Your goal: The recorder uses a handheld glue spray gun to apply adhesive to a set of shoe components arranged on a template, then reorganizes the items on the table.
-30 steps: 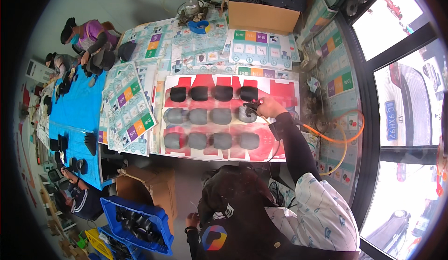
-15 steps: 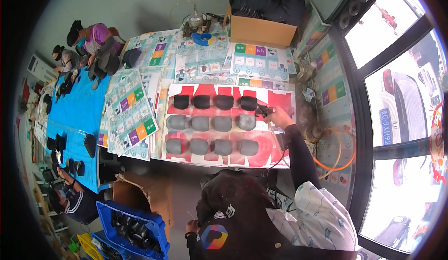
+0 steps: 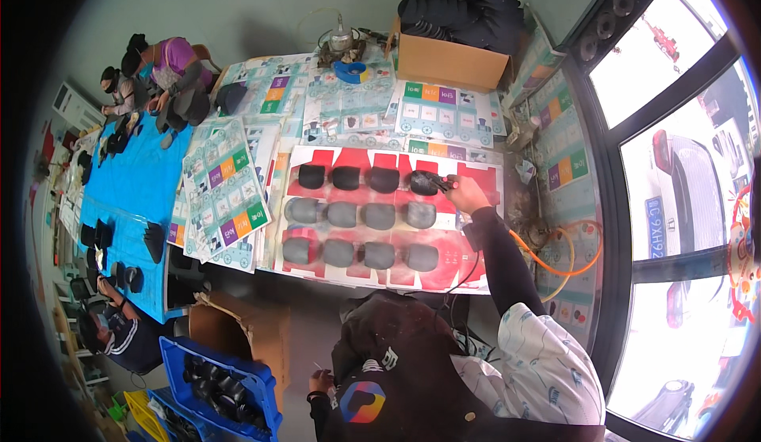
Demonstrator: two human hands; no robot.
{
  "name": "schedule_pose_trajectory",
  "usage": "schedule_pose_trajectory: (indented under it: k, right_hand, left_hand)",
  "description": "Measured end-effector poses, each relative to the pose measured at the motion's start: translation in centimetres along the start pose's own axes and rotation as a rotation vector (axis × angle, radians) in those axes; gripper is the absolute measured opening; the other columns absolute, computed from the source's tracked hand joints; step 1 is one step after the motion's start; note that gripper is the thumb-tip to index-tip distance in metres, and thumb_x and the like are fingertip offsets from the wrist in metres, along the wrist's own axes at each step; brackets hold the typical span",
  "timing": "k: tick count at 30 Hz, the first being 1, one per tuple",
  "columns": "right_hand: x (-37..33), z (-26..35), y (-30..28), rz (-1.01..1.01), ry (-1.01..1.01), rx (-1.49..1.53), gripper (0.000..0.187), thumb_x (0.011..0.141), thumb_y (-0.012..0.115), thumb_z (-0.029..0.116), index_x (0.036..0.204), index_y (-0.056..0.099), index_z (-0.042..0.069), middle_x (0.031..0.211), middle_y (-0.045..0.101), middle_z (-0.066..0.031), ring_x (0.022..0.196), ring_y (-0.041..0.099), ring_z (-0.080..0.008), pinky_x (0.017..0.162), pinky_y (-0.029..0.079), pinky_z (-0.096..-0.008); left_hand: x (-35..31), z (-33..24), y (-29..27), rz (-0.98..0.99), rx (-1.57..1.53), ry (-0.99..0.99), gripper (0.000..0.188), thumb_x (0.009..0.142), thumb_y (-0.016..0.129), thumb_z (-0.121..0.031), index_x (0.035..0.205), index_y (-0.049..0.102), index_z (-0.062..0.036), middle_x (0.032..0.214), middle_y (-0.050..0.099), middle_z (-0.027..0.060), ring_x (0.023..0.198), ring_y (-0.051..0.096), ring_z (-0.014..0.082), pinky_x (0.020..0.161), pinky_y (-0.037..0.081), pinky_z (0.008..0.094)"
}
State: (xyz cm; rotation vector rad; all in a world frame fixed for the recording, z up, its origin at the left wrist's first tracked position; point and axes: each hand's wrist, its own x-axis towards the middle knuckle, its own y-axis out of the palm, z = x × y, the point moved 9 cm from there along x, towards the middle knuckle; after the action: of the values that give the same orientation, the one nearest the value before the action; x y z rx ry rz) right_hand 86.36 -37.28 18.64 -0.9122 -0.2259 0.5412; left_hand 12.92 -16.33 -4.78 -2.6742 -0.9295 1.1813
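From my end, the right hand [image 3: 469,195] has its fingers wrapped firmly around a gun [image 3: 441,183], gripped from the right so that, I judge, the forearm stays clear of the other pieces. The gun's front overlaps the right end piece [image 3: 419,189] of the far row, which sits on a red-and-white sheet [image 3: 468,256]. Twelve pieces lie there in three rows of four, the far row blackest, the middle row [image 3: 380,215] and near row [image 3: 379,255] greyer. They stand apart from one another, probably so that each surface can be reached without its neighbours being disturbed. The sheet, I would guess, is there to shield the table beneath.

An orange hose [image 3: 556,267] loops to the right of the forearm, and that course leaves the rows unobstructed. The left hand [image 3: 321,381] hangs low beside the body, well away from the table; it is small and dim at that spot, so I cannot tell whether its fingers are closed on anything. Beyond the sheet, a carton [image 3: 452,62] keeps a heap of dark pieces [image 3: 460,10] gathered, seemingly to save table space.
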Motion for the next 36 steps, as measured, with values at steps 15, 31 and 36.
schedule_pose_trajectory:
  k: [15,31,36]
  right_hand:
    - [0.4,-5.8,-0.4,-0.066,0.112,-0.048,0.02,0.085,0.062,0.019,0.094,0.069,0.003,0.087,0.067,-0.0276,0.09,0.063,-0.0482,0.076,0.05,-0.0541]
    - [0.4,-1.2,0.8,0.086,-0.031,-0.037,0.029,0.089,0.054,0.022,0.107,0.073,0.009,0.09,0.067,-0.0292,0.089,0.064,-0.0486,0.079,0.052,-0.0576]
    - [0.5,1.1,1.4,0.082,-0.034,-0.068,0.031,0.088,0.053,0.02,0.11,0.073,0.009,0.091,0.067,-0.0299,0.091,0.065,-0.0482,0.082,0.052,-0.0574]
  left_hand:
    - [-0.5,3.0,3.2,-0.016,0.236,0.26,0.015,0.094,0.058,-0.013,0.092,0.071,-0.0057,0.069,0.064,0.004,0.055,0.061,0.017,0.049,0.05,0.0361]
    - [-2.7,3.1,3.1,-0.039,-0.081,-0.176,0.018,0.095,0.056,-0.018,0.093,0.069,-0.0057,0.072,0.063,0.0059,0.058,0.061,0.0173,0.048,0.047,0.0334]
    - [-2.6,9.3,3.8,-0.027,-0.158,-0.145,0.019,0.096,0.054,-0.018,0.088,0.068,-0.008,0.067,0.061,0.0046,0.053,0.06,0.0169,0.044,0.045,0.033]
